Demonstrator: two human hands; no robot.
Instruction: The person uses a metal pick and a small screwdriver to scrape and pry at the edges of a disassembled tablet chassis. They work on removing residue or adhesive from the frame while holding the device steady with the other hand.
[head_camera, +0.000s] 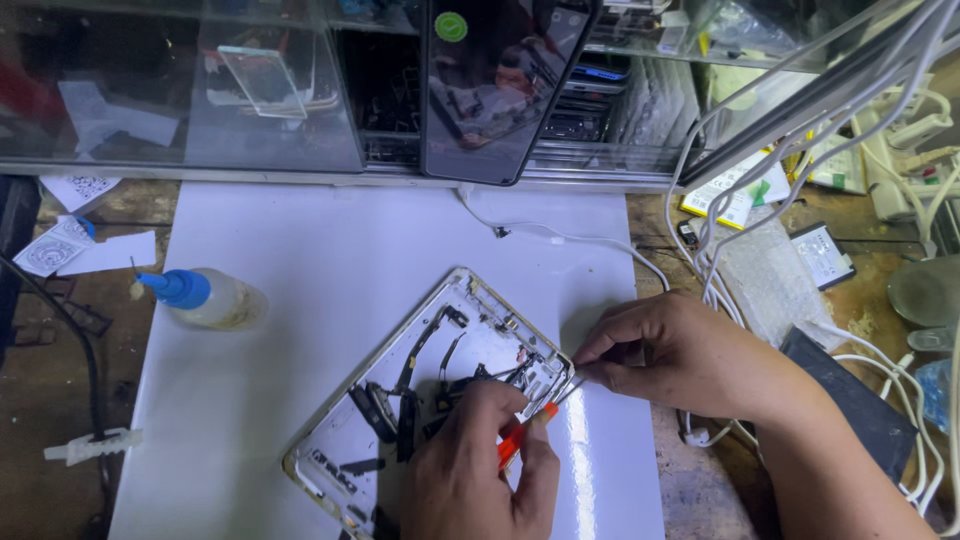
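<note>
The opened phone frame (440, 390) lies at an angle on the white mat (300, 330), close to the mat's near edge — its pale back shell faces up, with dark flex cables and small parts strewn inside. Its right-hand corner sits just under both hands.

The left hand (480, 470) rests over the lower part of the frame, fingers (525, 455) pinched together on a small tool with a red-orange handle (515, 440), whose metal tip reaches toward that right corner. The right hand (680, 355) comes in from the right edge of the mat, thumb and forefinger closed on thin tweezers (572, 385) that touch the frame at the same corner — the two tool tips are just beside each other.

On the mat's left edge lies a clear squeeze bottle with a blue nozzle (205, 297), on its side, well apart from the frame. A white cable (560, 238) trails across the mat's far right corner. Beyond the far edge a dark smartphone (495, 90) leans upright against a glass display case (200, 90). On the worn counter (60, 400) to the right lie a tangle of white cables (740, 170) and a flat dark battery (822, 255).
</note>
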